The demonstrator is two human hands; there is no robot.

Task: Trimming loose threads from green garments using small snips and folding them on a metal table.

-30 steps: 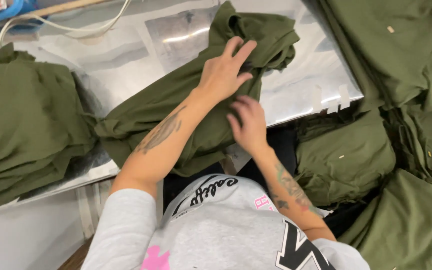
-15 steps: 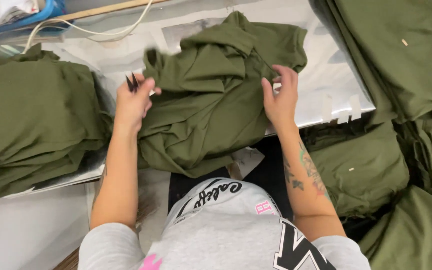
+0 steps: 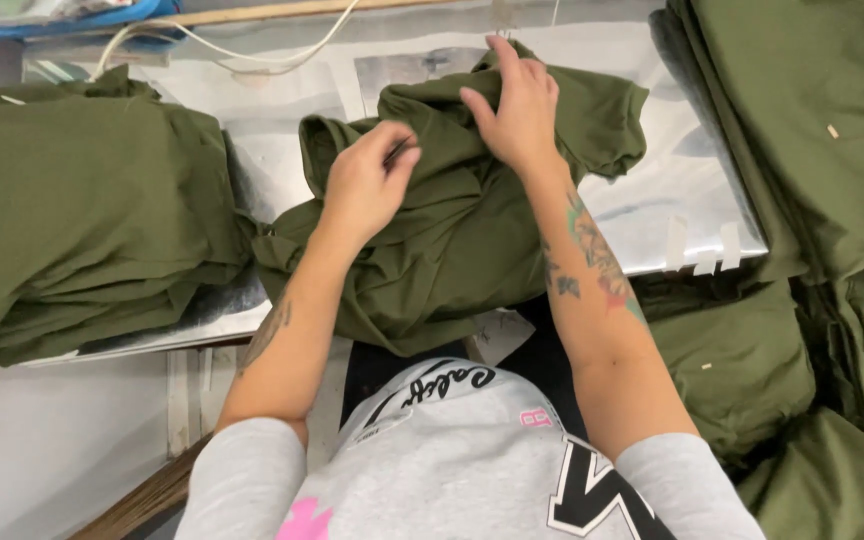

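Two hands, left hand (image 3: 367, 185) and right hand (image 3: 520, 110), pinch closed on the soft, light olive shirt (image 3: 452, 240), bunching limply on the bench (image 3: 682, 190).

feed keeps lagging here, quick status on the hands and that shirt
Left hand and right hand both gripping the olive shirt, bunched on the silver platen. Folded shirt stack close on the left.

Two hands: left hand (image 3: 367, 190) and right hand (image 3: 517, 105), both at 12 o'clock. One crumpled olive garment (image 3: 452, 240) beneath them. One folded olive stack (image 3: 82, 220) at 9 o'clock. One heap of olive garments (image 3: 812, 150) at 3 o'clock, individual count unclear. One silver platen (image 3: 672, 190). One white cable (image 3: 252, 45) at 11 o'clock. Three tape strips (image 3: 702, 245).
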